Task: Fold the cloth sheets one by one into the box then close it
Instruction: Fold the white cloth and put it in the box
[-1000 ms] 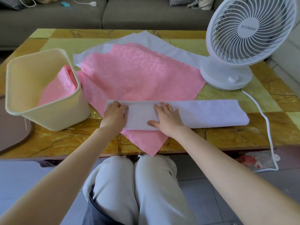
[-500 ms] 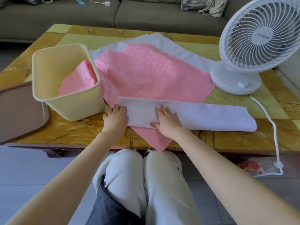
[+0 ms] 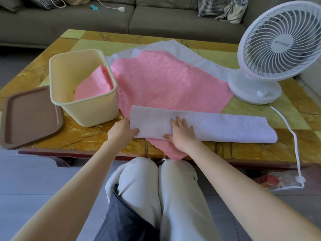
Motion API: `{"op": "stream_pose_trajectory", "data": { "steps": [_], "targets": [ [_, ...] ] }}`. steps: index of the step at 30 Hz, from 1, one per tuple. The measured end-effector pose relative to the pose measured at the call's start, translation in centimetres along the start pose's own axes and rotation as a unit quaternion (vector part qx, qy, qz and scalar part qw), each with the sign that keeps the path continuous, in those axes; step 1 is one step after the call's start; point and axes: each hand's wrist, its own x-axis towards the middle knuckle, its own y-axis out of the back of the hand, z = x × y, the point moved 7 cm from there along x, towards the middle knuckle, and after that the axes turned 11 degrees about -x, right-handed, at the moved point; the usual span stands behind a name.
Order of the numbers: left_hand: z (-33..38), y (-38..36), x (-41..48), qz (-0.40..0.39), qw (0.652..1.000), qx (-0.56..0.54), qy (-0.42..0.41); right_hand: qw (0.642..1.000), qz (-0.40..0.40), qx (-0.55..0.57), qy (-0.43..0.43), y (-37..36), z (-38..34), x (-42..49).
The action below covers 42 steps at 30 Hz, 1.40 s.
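Two hands on the folded white strip (image 3: 217, 126) at the near table edge. Left hand (image 3: 120, 130) pinches its left end, fingers hidden beneath. Right hand (image 3: 181, 133) flat mid-strip, fingers slightly spread. Farther: pink sheet (image 3: 165, 84) underneath, box (image 3: 97, 112) at left.

Free room between box (image 3: 97, 110) and fan (image 3: 278, 49)
Bare surface (image 3: 86, 136) lies just before the box; the flat lid (image 3: 33, 117) sits left of it.
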Motion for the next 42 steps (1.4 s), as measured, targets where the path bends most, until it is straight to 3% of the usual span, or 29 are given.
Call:
{"op": "stream_pose_trajectory", "data": {
  "steps": [4, 7, 10, 12, 16, 22, 25, 27, 36, 39, 42],
  "targets": [
    [2.0, 1.2, -0.8, 0.041, 0.997, -0.056, -0.046, 0.998, 0.040, 0.045, 0.018, 0.6, -1.0, -0.3],
    [5.8, 2.7, -1.9, 0.085, 0.986, -0.099, -0.102, 0.981, 0.051, 0.185, 0.024, 2.6, -1.5, -0.5],
    [9.9, 3.3, -3.4, 0.118, 0.974, -0.100, -0.168, 0.892, 0.070, 0.447, -0.022, 5.8, -1.5, -1.1],
    [12.1, 2.3, -4.2, 0.112, 0.964, -0.119, -0.209, 0.845, 0.069, 0.528, -0.046, 7.7, -0.5, -2.0],
    [15.2, -1.3, -5.0, 0.044, 0.945, -0.167, -0.279, 0.849, 0.022, 0.526, -0.045, 9.2, 2.4, -3.6],
    [17.0, -7.1, -6.2, -0.061, 0.932, -0.121, -0.337, 0.850, 0.024, 0.514, -0.112, 7.9, 8.1, -3.8],
    [15.3, -8.5, -5.4, -0.014, 0.948, 0.040, -0.314, 0.863, 0.050, 0.480, -0.151, 6.6, 10.5, -3.1],
    [13.8, -8.6, -4.5, 0.016, 0.959, 0.069, -0.275, 0.858, 0.055, 0.480, -0.175, 5.8, 11.7, -2.8],
    [12.8, -10.8, -3.2, -0.023, 0.974, -0.064, -0.214, 0.806, 0.013, 0.545, -0.231, 3.0, 14.1, -3.1],
    [13.7, -10.9, -3.1, -0.040, 0.967, -0.159, -0.194, 0.800, 0.016, 0.556, -0.224, 3.5, 14.3, -3.5],
    [14.7, -10.5, -2.8, -0.028, 0.961, -0.185, -0.202, 0.792, 0.028, 0.567, -0.226, 3.9, 14.7, -4.0]
  ]
}}
